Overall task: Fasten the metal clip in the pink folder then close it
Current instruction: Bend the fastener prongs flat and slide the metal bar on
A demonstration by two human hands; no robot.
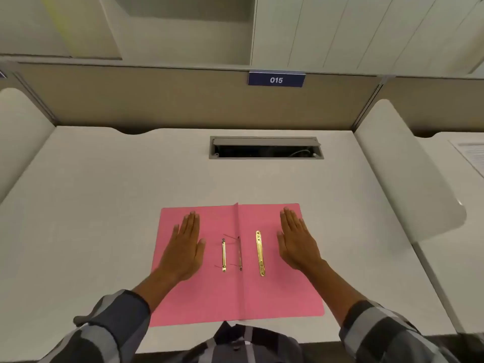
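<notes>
A pink folder lies open and flat on the white desk, spine running away from me. Near the spine sit the metal clip's parts: a thin gold strip on the left flap, a prong piece at the fold, and a wider loose gold bar on the right flap. My left hand rests palm down on the left flap, fingers straight and together. My right hand lies flat on the right flap, just right of the gold bar. Neither hand holds anything.
The white desk has a grey cable slot at the back, a beige partition behind with a blue "015" plate, and curved white side dividers left and right. Papers lie on the neighbouring desk.
</notes>
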